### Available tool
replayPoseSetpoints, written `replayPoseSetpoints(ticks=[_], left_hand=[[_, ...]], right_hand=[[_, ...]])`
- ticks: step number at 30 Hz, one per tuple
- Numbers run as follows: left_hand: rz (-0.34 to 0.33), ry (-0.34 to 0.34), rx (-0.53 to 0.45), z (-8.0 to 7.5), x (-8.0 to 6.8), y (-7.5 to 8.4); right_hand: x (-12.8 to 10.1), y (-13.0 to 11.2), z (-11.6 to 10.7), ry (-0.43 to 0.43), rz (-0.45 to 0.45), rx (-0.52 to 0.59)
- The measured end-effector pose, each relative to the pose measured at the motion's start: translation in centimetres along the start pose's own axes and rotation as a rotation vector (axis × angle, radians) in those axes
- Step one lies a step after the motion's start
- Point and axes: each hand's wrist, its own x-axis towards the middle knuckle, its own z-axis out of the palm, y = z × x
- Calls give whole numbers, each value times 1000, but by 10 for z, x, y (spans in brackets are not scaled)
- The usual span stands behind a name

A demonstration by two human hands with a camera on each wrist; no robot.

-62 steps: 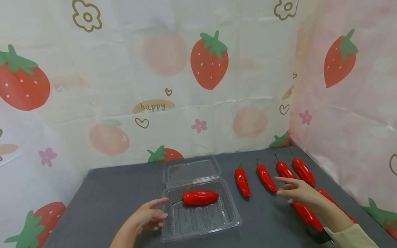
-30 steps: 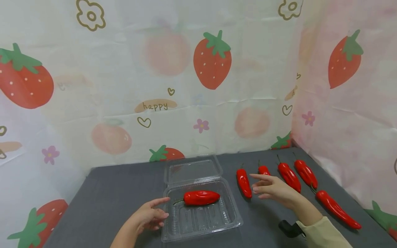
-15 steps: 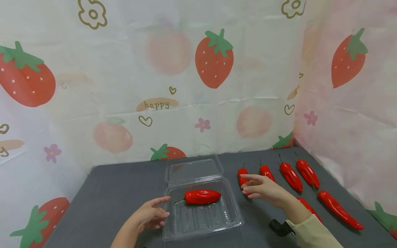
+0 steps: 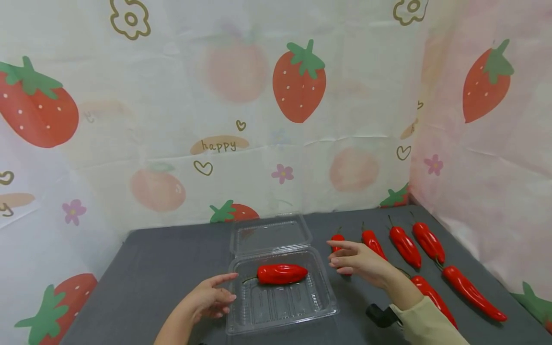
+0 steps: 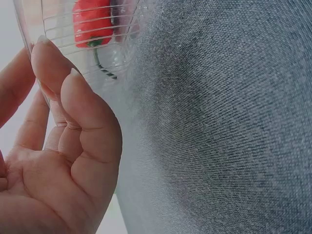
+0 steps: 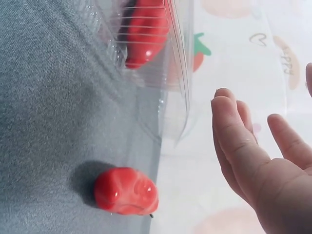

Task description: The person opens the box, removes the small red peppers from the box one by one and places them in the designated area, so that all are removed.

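A clear plastic clamshell box [image 4: 321, 302] lies open on the grey table, its lid [image 4: 270, 234] folded back. One red pepper [image 4: 281, 274] lies inside it, also seen in the wrist views [image 5: 92, 22] [image 6: 146, 31]. My left hand [image 4: 211, 299] rests by the box's left rim with loosely curled fingers [image 5: 87, 122], holding nothing. My right hand [image 4: 355, 258] hovers open just right of the box, over the leftmost pepper [image 4: 337, 238] [image 6: 126, 191] of a row; its fingers [image 6: 239, 141] are spread and empty.
Several more red peppers [image 4: 404, 247] lie in a row and behind the right forearm [image 4: 470, 292] on the table's right side. Strawberry-print curtains [image 4: 297, 81] wall the back and right. Bare grey cloth [image 4: 164, 268] stretches left of the box.
My right hand has moved left along the row of peppers, from the right end to above the leftmost one beside the box. The left hand stays put.
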Motion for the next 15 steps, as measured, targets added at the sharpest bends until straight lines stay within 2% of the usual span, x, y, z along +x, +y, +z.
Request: replayPoseSetpoints(ticks=[15], left_hand=[[-17, 11, -3, 0, 2, -1]], right_hand=[[29, 13, 26, -33, -101, -63]])
